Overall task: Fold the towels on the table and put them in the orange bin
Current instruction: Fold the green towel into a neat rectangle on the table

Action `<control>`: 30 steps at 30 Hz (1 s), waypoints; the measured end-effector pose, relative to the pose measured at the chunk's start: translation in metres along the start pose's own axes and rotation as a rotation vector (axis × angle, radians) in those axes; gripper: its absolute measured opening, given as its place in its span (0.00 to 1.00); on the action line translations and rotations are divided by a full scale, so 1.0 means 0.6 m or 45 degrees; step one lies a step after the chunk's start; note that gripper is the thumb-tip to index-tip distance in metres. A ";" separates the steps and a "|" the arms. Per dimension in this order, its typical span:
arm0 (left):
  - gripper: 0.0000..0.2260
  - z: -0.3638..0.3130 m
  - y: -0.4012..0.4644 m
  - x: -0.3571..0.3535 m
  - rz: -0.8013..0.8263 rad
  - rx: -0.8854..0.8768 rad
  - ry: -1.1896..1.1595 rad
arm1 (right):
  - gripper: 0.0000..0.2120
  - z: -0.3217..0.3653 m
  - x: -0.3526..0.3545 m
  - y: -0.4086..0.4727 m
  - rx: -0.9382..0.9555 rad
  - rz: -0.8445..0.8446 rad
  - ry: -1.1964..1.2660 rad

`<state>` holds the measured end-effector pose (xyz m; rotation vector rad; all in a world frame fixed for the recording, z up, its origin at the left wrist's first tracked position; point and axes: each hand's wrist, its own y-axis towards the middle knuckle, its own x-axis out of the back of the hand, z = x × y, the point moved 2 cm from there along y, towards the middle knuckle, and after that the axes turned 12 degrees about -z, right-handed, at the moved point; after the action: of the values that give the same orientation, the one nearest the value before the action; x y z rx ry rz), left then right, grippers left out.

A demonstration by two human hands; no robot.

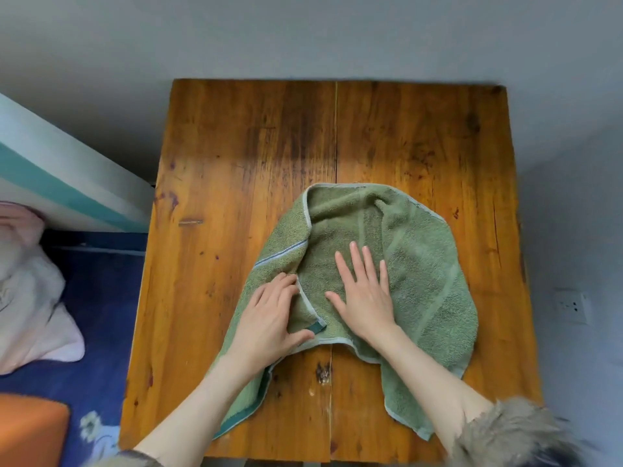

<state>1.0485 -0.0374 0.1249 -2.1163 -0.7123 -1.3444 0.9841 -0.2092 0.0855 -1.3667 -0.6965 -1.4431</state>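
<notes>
Green terry towel with pale hemmed edges (421, 264) lies on the worn orange-brown wooden table (253, 146), occupying the lower centre and lower right of the frame, partly doubled over and uneven. Two tails run toward the bottom edge, one at lower centre-left, one at lower right.

My right hand (365, 291) rests flat on the middle of the cloth, fingers straight and spread, gripping nothing. My left hand (273, 318) sits on the left flap beside the folded hem, fingers curled at the edge and thumb against the dark green corner tab (317, 327); I judge it to be pinching the cloth, though the fingertips are partly buried in the pile.

Orange bin (32, 429) shows only as a corner at lower left of the frame, off the table and well apart from the towel. A pale pink fabric heap (30, 281) lies at the left edge, on a dark blue patterned covering (101, 332).

Assessment: folding is at an early stage; nothing is binned that I can see.

Recommendations for this step:
- Keep the right palm pressing as an anchor so the lower layer does not slide on the smooth wood.
- Draw the left flap across so hem meets hem.
- Straighten the two tails first; otherwise the fold locks in a skew.
- Smooth outward from the centre to clear the ridge near the upper middle.
</notes>
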 end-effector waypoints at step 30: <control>0.29 0.221 0.035 0.105 -0.396 1.128 -0.546 | 0.29 0.150 0.051 0.023 -0.258 -0.087 0.024</control>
<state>1.1705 0.0468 0.1313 -1.5741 -1.5212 -0.4976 1.0357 -0.1410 0.1296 -1.4934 -0.6027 -1.6144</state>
